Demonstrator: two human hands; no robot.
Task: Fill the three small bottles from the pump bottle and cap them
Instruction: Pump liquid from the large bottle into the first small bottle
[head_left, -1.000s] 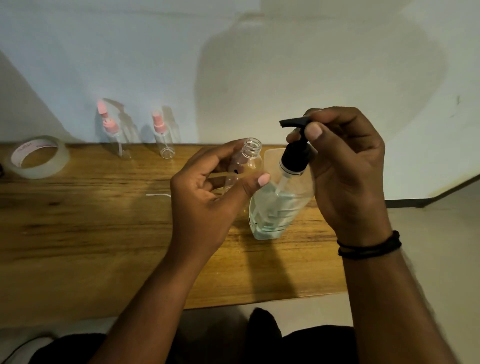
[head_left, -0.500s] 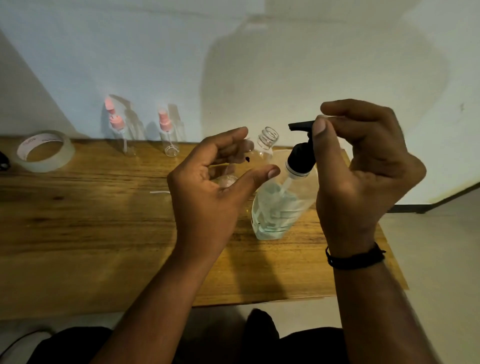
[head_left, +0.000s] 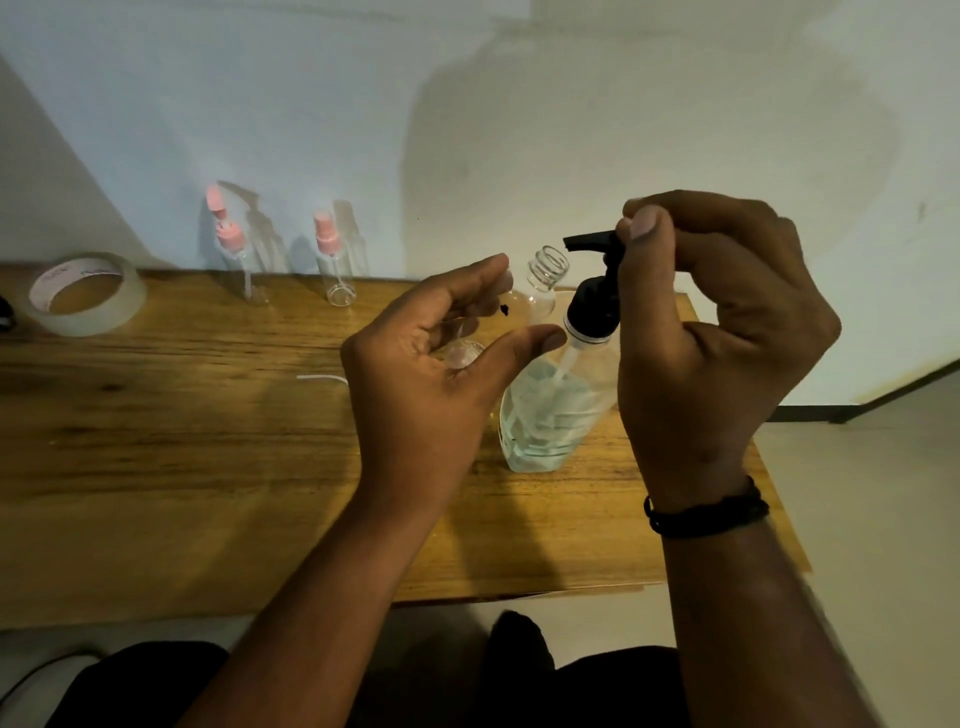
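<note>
My left hand (head_left: 441, 374) holds a clear, uncapped small bottle (head_left: 540, 283) between fingers and thumb, tilted so its threaded mouth sits just below the black pump nozzle. My right hand (head_left: 711, 332) grips the black pump head (head_left: 597, 249) of the pump bottle (head_left: 545, 415), thumb on top. The pump bottle leans on the wooden table (head_left: 208, 441) and holds pale liquid in its lower part. Two more small clear bottles with pink spray caps, one (head_left: 239, 260) and the other (head_left: 335, 260), stand at the back by the wall.
A roll of clear tape (head_left: 85, 293) lies at the table's back left. A thin white tube (head_left: 322, 378) lies on the wood left of my left hand. The table's right edge is just past my right wrist; floor lies beyond.
My left hand has tilted the small bottle and raised its mouth up to the pump nozzle. My right hand has shifted its grip higher on the pump head.
</note>
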